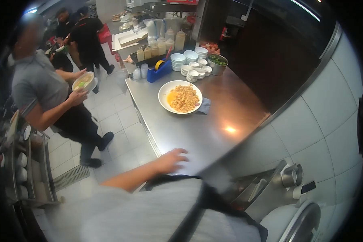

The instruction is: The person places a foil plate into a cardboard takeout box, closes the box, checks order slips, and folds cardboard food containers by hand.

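My left hand [171,160] rests flat on the near edge of a stainless steel counter [213,129], fingers spread and holding nothing. My bare forearm reaches it from the lower left, above my striped shirt and dark apron strap. Farther along the counter sits a white plate [163,101] of fried rice with egg, well apart from my hand. A blue-grey cloth [205,106] lies against the plate's right side. My right hand is out of sight.
Stacks of small white bowls [193,66], a steel bowl of limes [218,61], sauce bottles [161,46] and a blue tape dispenser [159,71] crowd the far end. A person in grey [40,88] carries a bowl [84,82] in the tiled aisle. A rice cooker [294,220] sits lower right.
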A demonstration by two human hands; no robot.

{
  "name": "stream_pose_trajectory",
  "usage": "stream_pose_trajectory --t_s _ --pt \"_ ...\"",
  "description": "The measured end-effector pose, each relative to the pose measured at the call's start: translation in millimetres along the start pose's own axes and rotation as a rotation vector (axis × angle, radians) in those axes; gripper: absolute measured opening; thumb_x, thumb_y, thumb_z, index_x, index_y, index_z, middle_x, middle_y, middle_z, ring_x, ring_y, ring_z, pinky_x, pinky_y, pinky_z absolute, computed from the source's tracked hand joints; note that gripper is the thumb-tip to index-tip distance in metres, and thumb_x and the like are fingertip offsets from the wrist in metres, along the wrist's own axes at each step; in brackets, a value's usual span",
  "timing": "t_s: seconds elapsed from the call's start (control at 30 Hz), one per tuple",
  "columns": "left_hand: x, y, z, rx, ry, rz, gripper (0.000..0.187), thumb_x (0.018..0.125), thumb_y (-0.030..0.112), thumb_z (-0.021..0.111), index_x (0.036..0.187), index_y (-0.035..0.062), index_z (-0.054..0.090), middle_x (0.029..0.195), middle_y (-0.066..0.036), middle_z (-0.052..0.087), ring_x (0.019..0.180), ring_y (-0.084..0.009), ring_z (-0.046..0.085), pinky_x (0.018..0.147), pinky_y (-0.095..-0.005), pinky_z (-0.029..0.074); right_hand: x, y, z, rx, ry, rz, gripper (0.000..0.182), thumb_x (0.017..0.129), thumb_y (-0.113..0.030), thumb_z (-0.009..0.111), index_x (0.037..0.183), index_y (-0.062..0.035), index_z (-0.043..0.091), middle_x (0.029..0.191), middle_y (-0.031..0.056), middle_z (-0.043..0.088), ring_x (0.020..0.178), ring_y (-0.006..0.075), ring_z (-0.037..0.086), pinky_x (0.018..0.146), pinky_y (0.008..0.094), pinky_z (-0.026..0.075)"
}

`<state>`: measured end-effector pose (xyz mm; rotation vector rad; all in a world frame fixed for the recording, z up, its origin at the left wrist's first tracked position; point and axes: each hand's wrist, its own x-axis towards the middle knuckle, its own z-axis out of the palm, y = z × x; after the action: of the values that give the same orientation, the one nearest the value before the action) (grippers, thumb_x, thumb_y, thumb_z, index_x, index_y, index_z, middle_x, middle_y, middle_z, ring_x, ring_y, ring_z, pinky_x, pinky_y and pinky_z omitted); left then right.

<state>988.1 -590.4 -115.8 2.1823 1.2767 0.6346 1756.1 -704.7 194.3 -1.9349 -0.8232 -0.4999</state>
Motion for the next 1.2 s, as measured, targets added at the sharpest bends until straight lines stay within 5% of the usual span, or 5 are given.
stream_pose_trajectory --t_s 0.27,0.47,0.8,1.0,1.2 --pt "-21 -8 -1 0.029 -0.007 0.029 0.032 0.081 0.020 0.065 0.112 0.0145 0.059 0.131 -0.014 0.044 0.118 -0.0335 0.045 0.096 -0.0402 0.043 -52 -14 33 0.281 -0.079 0.033 0.034 0.082 -0.019 0.062 0.110 -0.0063 0.048 0.114 0.0127 0.051 0.106 0.0290 0.047 0.094 0.0393 0.038" --pt "12 25 11 -0.500 -0.094 -0.069 0.035 0.084 0.021 0.063 0.118 0.0163 0.056 0.130 -0.012 0.045 0.123 -0.0291 0.043 0.096 -0.0402 0.043 -88 -39 37 0.530 -0.058 0.050 0.028 0.083 -0.019 0.061 0.105 -0.0057 0.051 0.108 0.0122 0.054 0.101 0.0287 0.050 0.091 0.0392 0.040" --pt "113 115 -1 -1.030 -0.563 0.157 0.072 0.088 0.034 0.061 0.144 0.0136 0.021 0.135 -0.017 0.037 0.122 -0.0239 0.043 0.101 -0.0364 0.037 -136 -150 48 1.210 -0.221 -0.112 0.019 0.083 -0.018 0.061 0.095 -0.0047 0.056 0.099 0.0115 0.059 0.093 0.0282 0.055 0.085 0.0391 0.044" --pt "124 148 0 -1.790 -1.000 0.030 0.084 0.084 0.070 0.038 0.147 0.0199 0.013 0.134 -0.021 0.040 0.121 -0.0349 0.047 0.090 -0.0465 0.048 -215 -257 82 1.700 -0.770 -0.226 0.015 0.083 -0.018 0.061 0.089 -0.0041 0.059 0.093 0.0111 0.062 0.088 0.0280 0.058 0.082 0.0390 0.046" --pt "63 67 3 -1.988 -0.709 -0.127 0.088 0.083 0.075 0.022 0.146 0.0139 0.019 0.144 -0.022 0.031 0.127 -0.0412 0.038 0.099 -0.0553 0.038 -354 -346 151 1.674 -1.654 -0.087 0.014 0.084 -0.018 0.060 0.083 -0.0035 0.062 0.088 0.0106 0.065 0.083 0.0277 0.061 0.079 0.0389 0.049"
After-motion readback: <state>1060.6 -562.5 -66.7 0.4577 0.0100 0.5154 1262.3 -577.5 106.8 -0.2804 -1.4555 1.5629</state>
